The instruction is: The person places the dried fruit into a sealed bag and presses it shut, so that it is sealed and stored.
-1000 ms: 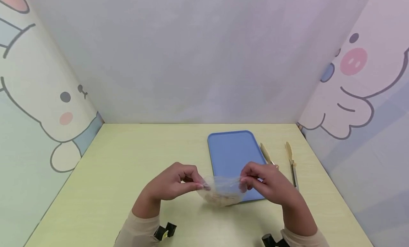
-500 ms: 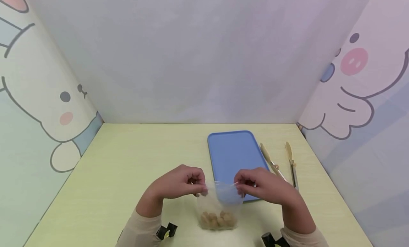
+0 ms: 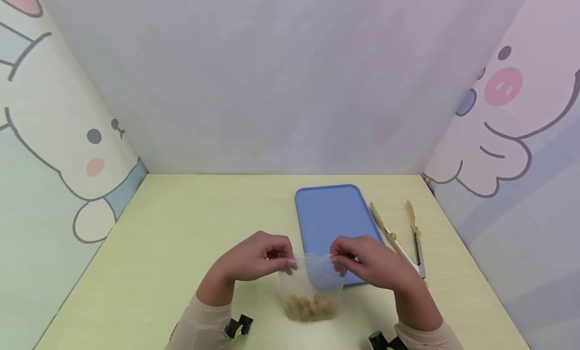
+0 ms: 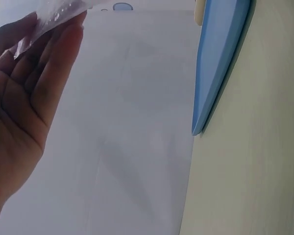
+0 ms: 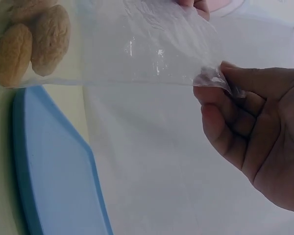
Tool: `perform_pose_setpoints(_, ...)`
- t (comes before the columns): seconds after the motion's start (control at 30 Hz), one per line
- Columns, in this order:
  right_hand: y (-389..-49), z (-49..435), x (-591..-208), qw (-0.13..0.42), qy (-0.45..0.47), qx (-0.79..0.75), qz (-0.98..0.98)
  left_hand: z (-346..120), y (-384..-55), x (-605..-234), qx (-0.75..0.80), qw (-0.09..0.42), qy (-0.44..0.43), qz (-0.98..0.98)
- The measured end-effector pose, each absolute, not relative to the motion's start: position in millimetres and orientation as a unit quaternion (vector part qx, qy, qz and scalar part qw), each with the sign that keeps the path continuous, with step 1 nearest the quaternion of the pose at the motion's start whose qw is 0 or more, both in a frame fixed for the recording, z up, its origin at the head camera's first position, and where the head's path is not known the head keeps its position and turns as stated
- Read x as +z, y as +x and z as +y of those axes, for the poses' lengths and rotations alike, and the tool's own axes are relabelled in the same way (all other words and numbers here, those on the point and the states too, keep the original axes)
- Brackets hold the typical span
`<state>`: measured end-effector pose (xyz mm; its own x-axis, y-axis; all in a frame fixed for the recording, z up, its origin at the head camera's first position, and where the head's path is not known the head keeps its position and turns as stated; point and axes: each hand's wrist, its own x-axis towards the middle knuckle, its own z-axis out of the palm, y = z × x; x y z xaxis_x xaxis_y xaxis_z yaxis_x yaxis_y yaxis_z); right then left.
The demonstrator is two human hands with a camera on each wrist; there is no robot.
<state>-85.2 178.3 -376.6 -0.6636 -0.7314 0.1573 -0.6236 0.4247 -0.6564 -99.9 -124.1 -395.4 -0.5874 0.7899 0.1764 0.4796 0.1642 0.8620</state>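
A clear plastic bag [image 3: 311, 284] hangs between the two hands in the head view, its top edge stretched between them. Brown, wrinkled, nut-like pieces [image 5: 51, 39] lie at its bottom, seen through the plastic. My left hand [image 3: 260, 258] pinches the bag's upper left corner between thumb and fingers. At the upper right corner, my right hand [image 3: 373, 262] has the plastic pinched the same way. In the right wrist view the thumb presses the crumpled corner against the curled fingers. Behind the bag, a blue tray [image 3: 333, 209] lies on the table, its near end partly covered.
A pair of metal tongs [image 3: 401, 247] with beige tips lies spread beside the tray's right edge, partly behind the right forearm. The pale yellow table [image 3: 204, 214] meets a plain back wall and two side walls printed with cartoon animals.
The bag, earlier tipped up with its bottom foreshortened, now hangs down with the pieces visible at the bottom. Both hands have drawn slightly closer together.
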Motion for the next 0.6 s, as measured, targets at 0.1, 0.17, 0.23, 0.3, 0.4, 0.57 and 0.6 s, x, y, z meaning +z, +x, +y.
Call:
perform_pose_setpoints(0.1, -86.1, 177.3, -378.0, 0.07, -0.406, -0.348, 0.842, -121.3, -100.0, -396.1, 0.498, 0.187, 0.397, 0.748)
perform_pose_setpoints(0.17, -86.3, 176.5, -378.4, 0.075, -0.404, -0.347, 0.843, -118.9, -99.9, -396.8, 0.497, 0.193, 0.382, 0.755)
perform_pose_setpoints(0.23, -86.1, 175.3, -378.2, 0.077, -0.401, -0.346, 0.845, -116.6, -99.6, -397.3, 0.496, 0.188, 0.376, 0.76)
perform_pose_setpoints(0.3, -85.9, 174.1, -377.8, 0.078, -0.397, -0.345, 0.847, -114.9, -99.3, -397.6, 0.494, 0.18, 0.373, 0.764)
perform_pose_setpoints(0.4, -85.6, 172.9, -378.0, 0.072, -0.396, -0.343, 0.848, -112.7, -98.8, -398.4, 0.494, 0.171, 0.373, 0.767)
perform_pose_setpoints(0.57, -85.5, 172.9, -380.1, 0.039, -0.415, -0.349, 0.839, -111.0, -98.2, -398.3, 0.481, 0.138, 0.403, 0.766)
perform_pose_setpoints(0.6, -85.6, 173.1, -380.4, 0.032, -0.42, -0.351, 0.836, -110.9, -98.2, -398.1, 0.476, 0.128, 0.41, 0.767)
